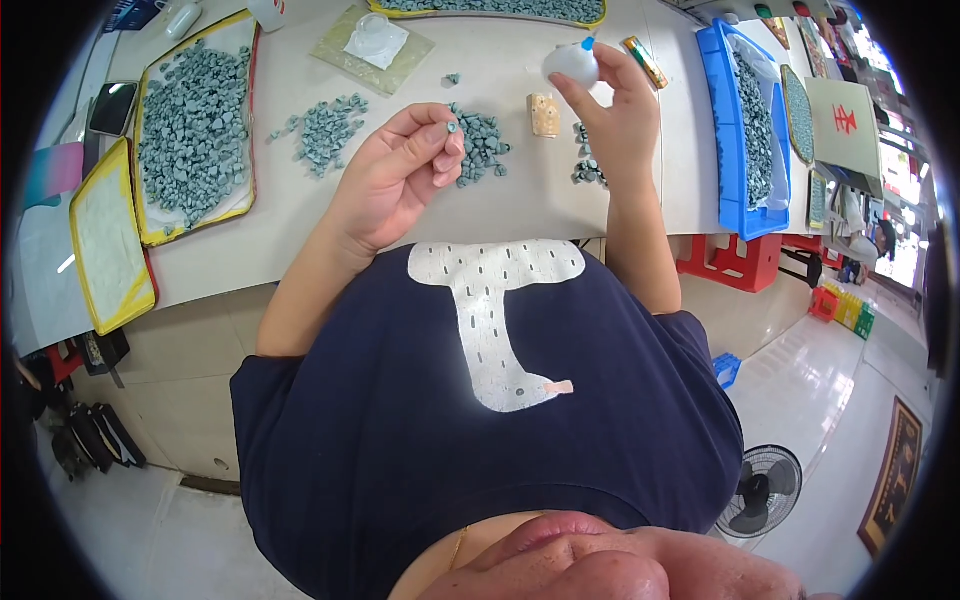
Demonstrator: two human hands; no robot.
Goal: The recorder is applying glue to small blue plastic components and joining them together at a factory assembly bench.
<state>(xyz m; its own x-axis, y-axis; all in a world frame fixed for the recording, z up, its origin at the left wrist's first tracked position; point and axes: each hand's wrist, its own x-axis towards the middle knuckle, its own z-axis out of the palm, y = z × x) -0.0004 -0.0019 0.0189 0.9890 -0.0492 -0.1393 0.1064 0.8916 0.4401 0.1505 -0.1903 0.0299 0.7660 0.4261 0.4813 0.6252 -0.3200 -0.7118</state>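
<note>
My left hand (pixel 400 175) is closed in a pinch, with a small grey-green piece (pixel 452 127) between thumb and fingertips. Raised over the table's right part, my right hand (pixel 622 115) grips a rounded white squeeze bottle (pixel 573 64) with a blue tip pointing up and away. Beside my left fingers lies a pile of similar grey-green pieces (pixel 483 148). A looser pile (pixel 325 130) spreads to the left of that hand. Between my hands stands a small tan block (pixel 543 115) with dark marks on it. A few pieces (pixel 588 172) lie partly hidden behind my right wrist.
At left, a yellow-edged tray (pixel 250 190) holds many pieces; another yellow-edged tray (pixel 110 240) lies nearer. A phone (pixel 112 108) rests at far left. Ahead, crumpled white plastic (pixel 377 42) sits on a greenish slab (pixel 330 48). A blue bin (pixel 732 190) of pieces stands at right.
</note>
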